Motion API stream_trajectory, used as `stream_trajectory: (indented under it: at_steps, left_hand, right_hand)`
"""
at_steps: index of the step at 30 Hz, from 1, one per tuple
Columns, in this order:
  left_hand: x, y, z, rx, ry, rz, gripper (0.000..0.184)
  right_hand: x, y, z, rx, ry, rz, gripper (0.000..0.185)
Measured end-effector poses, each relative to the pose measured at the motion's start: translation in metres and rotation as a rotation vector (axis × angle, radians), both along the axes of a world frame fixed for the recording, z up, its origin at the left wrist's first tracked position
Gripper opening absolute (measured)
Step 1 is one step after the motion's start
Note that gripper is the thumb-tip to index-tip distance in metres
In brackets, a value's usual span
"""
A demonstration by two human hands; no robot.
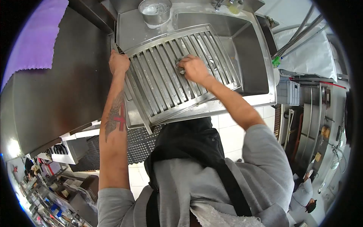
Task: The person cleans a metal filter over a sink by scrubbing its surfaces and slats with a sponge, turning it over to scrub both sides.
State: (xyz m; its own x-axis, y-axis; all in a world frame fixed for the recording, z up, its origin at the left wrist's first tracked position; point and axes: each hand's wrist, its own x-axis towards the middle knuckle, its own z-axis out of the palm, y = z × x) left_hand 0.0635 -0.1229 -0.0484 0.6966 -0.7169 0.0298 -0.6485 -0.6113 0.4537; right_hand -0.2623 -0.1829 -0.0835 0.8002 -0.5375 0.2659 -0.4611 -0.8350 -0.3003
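A slatted metal baffle filter (159, 81) lies tilted across the steel sink (251, 56), covering its left part. My left hand (120, 61) is closed around the filter's upper left edge; the fingertips are partly hidden. Over the middle slats, my right hand (194, 68) presses a small grey scouring pad (180, 67) against the metal. Wet patches and a little foam show on the slats near that hand.
Behind the filter stands a round metal pan (155, 13) with sudsy liquid, left of the faucet (218, 4) and a soap bottle (236, 6). A steel surface (75, 83) with a purple sheet (34, 38) borders the left. Another person (302, 196) is at lower right.
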Motion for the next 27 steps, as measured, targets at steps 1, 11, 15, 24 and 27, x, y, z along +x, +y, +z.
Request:
stream_trajectory:
  at_steps: [1, 11, 15, 24, 27]
  left_hand:
    - [0.0, -0.001, -0.002, 0.002, -0.006, -0.006, 0.047]
    - [0.0, -0.003, -0.001, -0.011, -0.052, 0.004, 0.04]
    - [-0.006, 0.001, 0.006, 0.006, -0.002, 0.008, 0.039]
    - [-0.008, 0.0, 0.0, -0.012, 0.027, 0.022, 0.04]
    - [-0.003, -0.004, -0.003, -0.058, -0.022, -0.004, 0.047]
  right_hand:
    - [-0.005, -0.012, 0.01, 0.002, -0.006, -0.006, 0.027]
    - [0.16, -0.019, -0.029, -0.211, 0.126, -0.421, 0.021]
    - [0.159, -0.028, -0.002, 0.027, 0.242, -0.236, 0.024]
    - [0.162, -0.037, -0.013, 0.046, 0.035, -0.356, 0.027]
    - [0.188, -0.024, -0.038, -0.006, -0.145, -0.004, 0.025]
